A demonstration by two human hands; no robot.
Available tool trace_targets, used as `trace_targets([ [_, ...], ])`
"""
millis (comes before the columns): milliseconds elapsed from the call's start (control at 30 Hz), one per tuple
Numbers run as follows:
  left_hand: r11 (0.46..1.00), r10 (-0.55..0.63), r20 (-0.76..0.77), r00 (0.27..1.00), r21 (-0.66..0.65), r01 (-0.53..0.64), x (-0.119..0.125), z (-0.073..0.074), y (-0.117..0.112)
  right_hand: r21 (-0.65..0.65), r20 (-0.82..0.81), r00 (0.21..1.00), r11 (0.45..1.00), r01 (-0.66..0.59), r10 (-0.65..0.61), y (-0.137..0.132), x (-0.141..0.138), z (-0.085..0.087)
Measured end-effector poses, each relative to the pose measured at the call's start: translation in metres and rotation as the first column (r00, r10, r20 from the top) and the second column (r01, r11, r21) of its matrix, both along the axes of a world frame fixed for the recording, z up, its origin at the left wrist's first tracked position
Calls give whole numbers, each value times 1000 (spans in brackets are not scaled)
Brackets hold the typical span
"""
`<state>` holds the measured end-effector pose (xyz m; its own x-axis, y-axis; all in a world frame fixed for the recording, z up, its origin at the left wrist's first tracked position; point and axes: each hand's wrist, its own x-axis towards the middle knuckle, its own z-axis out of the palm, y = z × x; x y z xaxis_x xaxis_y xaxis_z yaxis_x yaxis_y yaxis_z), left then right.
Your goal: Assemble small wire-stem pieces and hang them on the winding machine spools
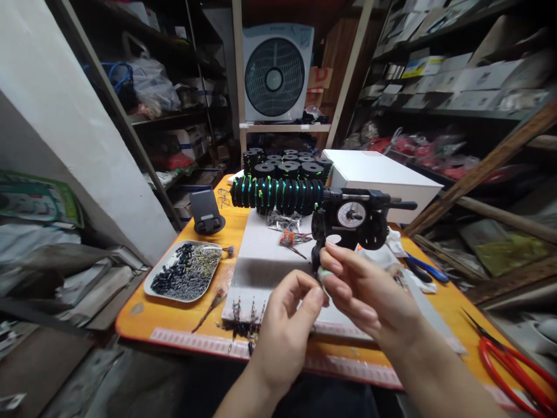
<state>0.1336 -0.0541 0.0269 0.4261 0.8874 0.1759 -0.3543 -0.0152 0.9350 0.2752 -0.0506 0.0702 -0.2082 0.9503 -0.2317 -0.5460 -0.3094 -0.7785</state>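
My left hand (289, 328) is closed in a pinch, thumb against forefinger, over the front part of the white board (261, 278). Close beside it, my right hand (361, 290) curls its fingers around a small pale-green thing (322, 274), too small to name. The two hands' fingertips almost meet, and what the left pinches is hidden. Just beyond them stands a black hand-cranked winder (368, 212) with a round white dial (351, 215). Its shaft carries a row of black discs (278, 194) wound with green line. Small beaded pieces (252, 316) lie left of my left hand.
A white tray (191, 299) of small black, grey and yellowish parts sits left. Stacked black spools (289, 165) and a white box (383, 171) stand behind. Red-handled scissors (500, 348) and blue-handled pliers (429, 270) lie right. A black stand (206, 209) is back left.
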Motion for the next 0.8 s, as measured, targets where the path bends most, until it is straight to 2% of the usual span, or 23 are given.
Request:
trace_targets([
  [133, 983, -117, 132, 984, -129, 134, -9, -9, -16, 2, -93, 991, 996, 93, -93, 5, -2, 1],
  [200, 957, -174, 217, 961, -191, 217, -12, -17, -22, -7, -111, 989, 995, 100, -100, 7, -1, 1],
  [300, 879, -228, 342, 911, -330, 344, -16, -32, -29, -26, -117, 989, 996, 89, -91, 7, -1, -1],
  [367, 834, -246, 420, 874, -367, 411, -17, -41, -33, -28, -120, 988, 996, 90, -93, 8, -2, -2],
  [433, 827, -238, 449, 861, -371, 422, -18, -48, -37, -28, -123, 988, 995, 92, -94, 8, -3, -3],
  [533, 828, -220, 396, 891, -408, 386, -20, -57, -44, -27, -125, 988, 996, 90, -93, 9, -3, -4],
  [800, 765, -252, 369, 895, -490, 417, -18, -82, -53, -13, -118, 990, 997, 79, -80, 8, -2, -5],
])
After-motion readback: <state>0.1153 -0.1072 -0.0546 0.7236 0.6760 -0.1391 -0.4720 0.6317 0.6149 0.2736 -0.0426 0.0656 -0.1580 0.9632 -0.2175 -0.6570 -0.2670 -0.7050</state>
